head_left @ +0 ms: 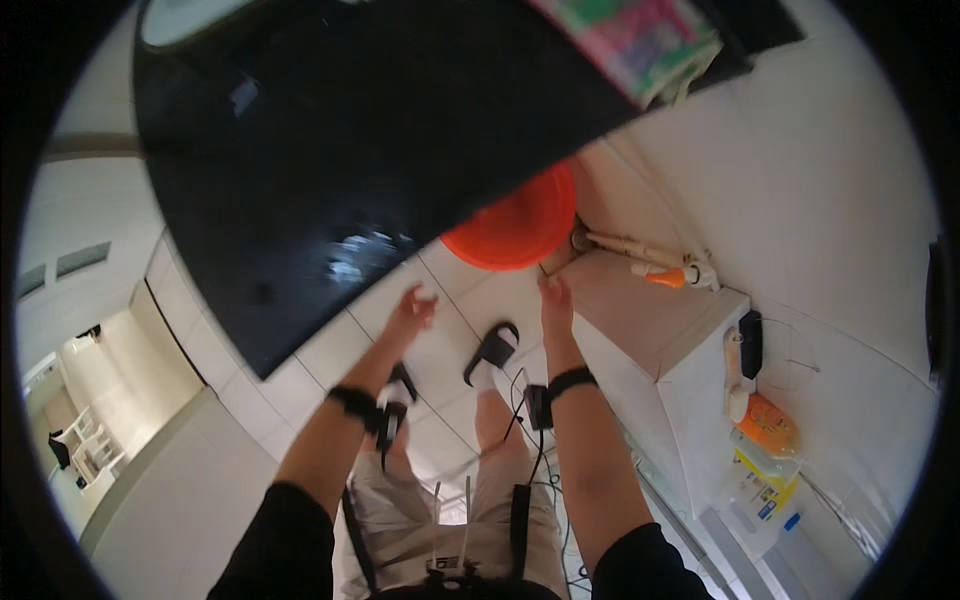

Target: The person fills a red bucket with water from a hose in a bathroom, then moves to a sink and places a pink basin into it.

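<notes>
My left hand point(412, 312) hangs below the edge of the black countertop point(330, 150), its fingers loosely bent and apart, with nothing seen in it. My right hand point(556, 300) reaches forward just below an orange-red basin point(530, 235); its fingertips point up and look slightly apart, and no held thing shows. A small gap seems to lie between that hand and the basin's rim. The basin is low down, partly hidden under the countertop. Black straps with small devices circle both my forearms.
A colourful packet or cloth point(650, 45) lies on the countertop. At right, a white ledge point(650, 310) stands beside pipes with an orange-handled valve point(668, 276). An orange bottle point(768, 425) and a clear jug point(750, 500) are farther right. Cables point(550, 490) hang near my legs.
</notes>
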`<state>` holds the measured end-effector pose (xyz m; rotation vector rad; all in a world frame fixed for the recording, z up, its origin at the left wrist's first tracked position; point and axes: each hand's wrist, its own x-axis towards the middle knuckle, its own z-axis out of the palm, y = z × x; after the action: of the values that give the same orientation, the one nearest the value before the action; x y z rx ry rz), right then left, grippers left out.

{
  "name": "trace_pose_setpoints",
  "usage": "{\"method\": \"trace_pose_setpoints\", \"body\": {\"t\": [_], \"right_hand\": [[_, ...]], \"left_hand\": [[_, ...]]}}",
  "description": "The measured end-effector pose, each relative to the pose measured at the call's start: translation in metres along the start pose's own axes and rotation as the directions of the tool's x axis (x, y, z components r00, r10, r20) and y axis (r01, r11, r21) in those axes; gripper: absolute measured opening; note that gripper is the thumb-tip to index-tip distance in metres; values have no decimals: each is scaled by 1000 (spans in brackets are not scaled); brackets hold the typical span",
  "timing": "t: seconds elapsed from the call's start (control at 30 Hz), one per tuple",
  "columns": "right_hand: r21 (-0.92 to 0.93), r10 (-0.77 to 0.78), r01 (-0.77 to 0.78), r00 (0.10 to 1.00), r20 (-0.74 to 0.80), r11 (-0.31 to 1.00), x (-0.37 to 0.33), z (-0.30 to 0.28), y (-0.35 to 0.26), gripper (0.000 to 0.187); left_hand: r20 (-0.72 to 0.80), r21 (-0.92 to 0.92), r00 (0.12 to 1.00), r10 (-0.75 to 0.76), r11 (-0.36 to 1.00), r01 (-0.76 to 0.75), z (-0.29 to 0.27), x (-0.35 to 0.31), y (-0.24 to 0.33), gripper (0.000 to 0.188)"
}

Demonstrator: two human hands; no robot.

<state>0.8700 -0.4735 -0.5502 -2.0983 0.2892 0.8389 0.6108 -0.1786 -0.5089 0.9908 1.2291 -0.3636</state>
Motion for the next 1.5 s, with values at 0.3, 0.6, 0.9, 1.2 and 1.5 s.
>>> {"method": "trace_pose_setpoints", "body": {"t": [0.3, 0.6, 0.9, 1.2, 1.5], "right_hand": [[-543, -319, 208, 940, -118, 813, 252, -13, -30, 78], [-644, -27, 43, 999, 34, 764, 198, 56, -4, 66], [-311, 118, -102, 993, 31, 945, 164, 85, 51, 55], [-268, 305, -301, 952, -25, 915, 136, 83, 55, 52], [-251, 397, -406, 914, -88, 879, 103, 54, 80, 57]], "left_hand": [[-162, 356, 980, 117, 933, -52, 37, 242, 111, 107], [-32, 359, 995, 99, 930, -81, -54, 270, 70, 70], [6, 326, 986, 166, 932, -158, -74, 310, 62, 52], [74, 454, 995, 71, 886, -97, -79, 315, 117, 50], [109, 504, 994, -18, 863, -39, -22, 298, 139, 55]]}}
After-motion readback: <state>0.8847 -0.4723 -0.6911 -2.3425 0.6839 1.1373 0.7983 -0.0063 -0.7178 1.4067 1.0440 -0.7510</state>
